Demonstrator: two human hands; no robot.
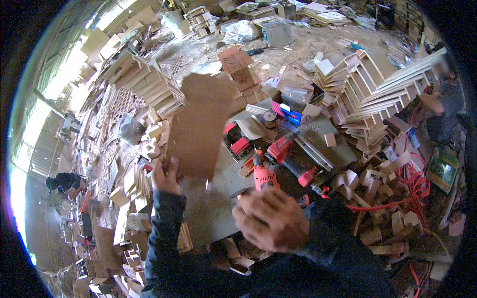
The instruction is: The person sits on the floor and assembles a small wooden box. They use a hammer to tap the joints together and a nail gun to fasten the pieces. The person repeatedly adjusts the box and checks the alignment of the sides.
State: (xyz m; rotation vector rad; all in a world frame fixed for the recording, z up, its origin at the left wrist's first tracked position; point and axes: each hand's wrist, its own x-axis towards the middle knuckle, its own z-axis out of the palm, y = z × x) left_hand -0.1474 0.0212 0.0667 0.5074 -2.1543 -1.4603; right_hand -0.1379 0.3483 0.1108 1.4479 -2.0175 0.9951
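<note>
My left hand (pixel 166 176) is closed on the lower left edge of a flat brown wooden board (pixel 201 126), tilted up over the grey worktable (pixel 211 213). Closer to me, my right hand (pixel 271 218) has its fingers curled, somewhat smeared by motion. A small dark piece (pixel 241 192) juts out beside its fingers; what the hand holds is hidden. Just beyond that hand lies a red power drill (pixel 264 175), its near end covered by the fingers. A red and black nail gun (pixel 290 158) rests to the right of the drill.
Around the table stand stacked wooden frames (pixel 365 92), more stacked pieces (pixel 144 82) and scattered wood offcuts (pixel 385 184). A red air hose (pixel 415 181) coils at the right. Co-workers are at the far right (pixel 444 107) and far left (pixel 67 183). A blue box (pixel 289 114) sits on the table.
</note>
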